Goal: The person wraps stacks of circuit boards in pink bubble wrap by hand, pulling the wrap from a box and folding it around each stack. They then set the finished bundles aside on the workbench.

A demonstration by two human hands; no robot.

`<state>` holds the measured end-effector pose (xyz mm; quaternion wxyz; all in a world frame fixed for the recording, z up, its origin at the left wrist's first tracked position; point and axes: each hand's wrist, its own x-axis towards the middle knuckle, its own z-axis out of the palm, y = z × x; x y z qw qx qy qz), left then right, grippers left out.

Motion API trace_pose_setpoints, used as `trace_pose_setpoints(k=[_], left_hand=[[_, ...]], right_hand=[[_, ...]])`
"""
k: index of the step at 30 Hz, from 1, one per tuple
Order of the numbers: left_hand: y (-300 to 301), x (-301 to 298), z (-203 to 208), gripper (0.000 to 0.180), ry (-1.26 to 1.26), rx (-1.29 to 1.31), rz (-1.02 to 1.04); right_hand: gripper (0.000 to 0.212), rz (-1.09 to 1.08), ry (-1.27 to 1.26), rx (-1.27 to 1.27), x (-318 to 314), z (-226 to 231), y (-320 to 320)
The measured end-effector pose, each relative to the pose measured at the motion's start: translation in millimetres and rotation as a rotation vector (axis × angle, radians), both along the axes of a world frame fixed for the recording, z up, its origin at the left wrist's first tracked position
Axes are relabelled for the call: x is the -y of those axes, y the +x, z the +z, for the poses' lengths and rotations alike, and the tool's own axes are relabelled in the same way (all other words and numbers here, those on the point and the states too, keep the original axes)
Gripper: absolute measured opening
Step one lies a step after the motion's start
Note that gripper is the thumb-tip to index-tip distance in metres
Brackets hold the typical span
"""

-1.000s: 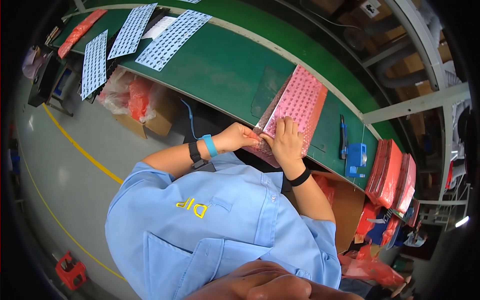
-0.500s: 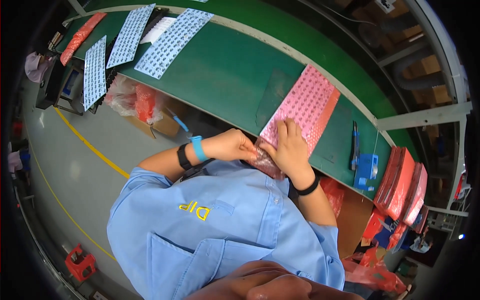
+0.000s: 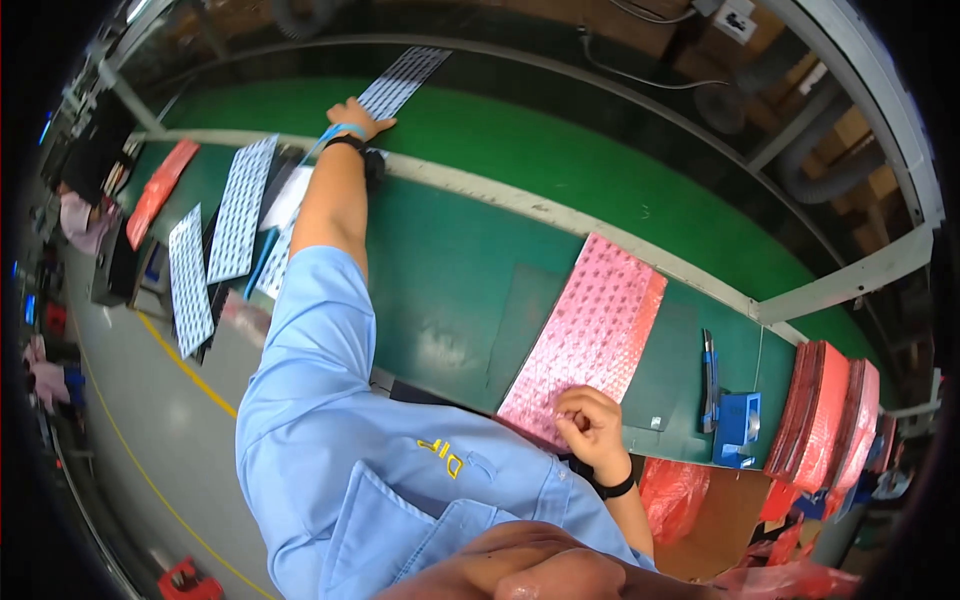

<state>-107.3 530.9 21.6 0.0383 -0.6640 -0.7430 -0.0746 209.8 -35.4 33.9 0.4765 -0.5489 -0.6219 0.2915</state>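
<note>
My left hand (image 3: pixel 360 118), its arm stretched far out, spans the near end of a white circuit board (image 3: pixel 410 80) with rows of dark parts, thumb and fingers at its edges. That board lies on the green strip beyond the bench's rail. My right hand (image 3: pixel 592 425) is curled closed at the near end of a board in a pink bubble-wrap bag (image 3: pixel 590 335); nothing shows in its fingers. The bag lies flat and slanted on the green bench (image 3: pixel 440 280).
Bare circuit boards (image 3: pixel 242 210) and a red bubble-wrapped pack (image 3: pixel 160 190) lie at the left, one board partly behind my left arm. At the right are a dark-and-blue cutter (image 3: pixel 709 380), a blue holder (image 3: pixel 737 428) and stacked red packs (image 3: pixel 810 415). A pale rail (image 3: pixel 480 190) edges the bench.
My left hand has left the near end of the pink bag and reached to the far left board. My right hand has curled its fingers, which were spread on the bag. The view has shifted.
</note>
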Motion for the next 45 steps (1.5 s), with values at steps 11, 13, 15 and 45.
trace_pose_setpoints(k=[11,13,15,45], left_hand=[[33.9,23.8,50.3,0.105,-0.037,0.523,-0.198],[48.2,77.4,80.5,0.099,-0.097,0.624,-0.275],[60.1,144.1,106.4,0.087,-0.216,0.723,-0.442],[84.3,492.7,-9.0,0.062,0.085,0.805,-1.044]], right_hand=[[0.013,0.041,-0.114,-0.18,1.8,5.9,1.6],[0.025,0.088,-0.168,-0.4,2.3,6.0,7.1],[0.045,0.147,-0.288,-0.677,3.5,-1.3,26.2],[0.044,-0.264,-0.396,0.381,-166.6,13.6,145.1]])
